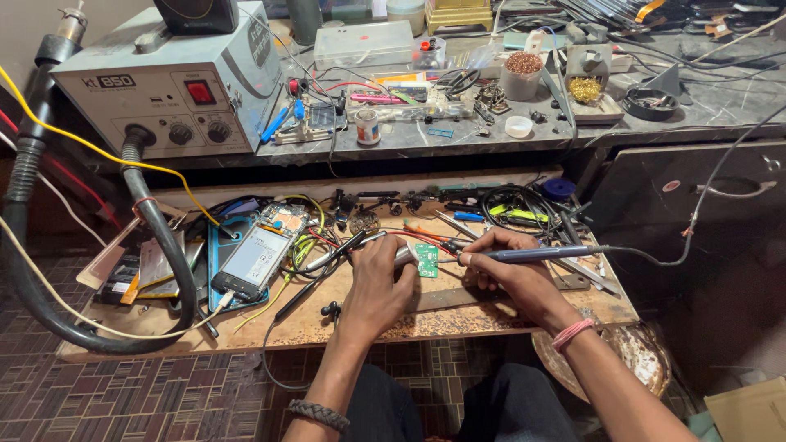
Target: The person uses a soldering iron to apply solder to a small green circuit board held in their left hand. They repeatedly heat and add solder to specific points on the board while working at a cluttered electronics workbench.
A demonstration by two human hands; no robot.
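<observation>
We gripped a slim blue soldering pen point(536, 254) in our right hand point(508, 274), fingers curled tight round its smooth barrel, the tip aimed toward nine o'clock at a small green circuit board point(426, 259). Our left hand point(378, 282) lay half closed at the board's nine o'clock, pinching a thin metal tool point(348, 248). The board sat flat on the scorched, pitted wooden bench point(458, 319). An opened phone point(258, 258) lay farther toward nine o'clock, and a boxy grey station point(176, 78) stood at eleven.
</observation>
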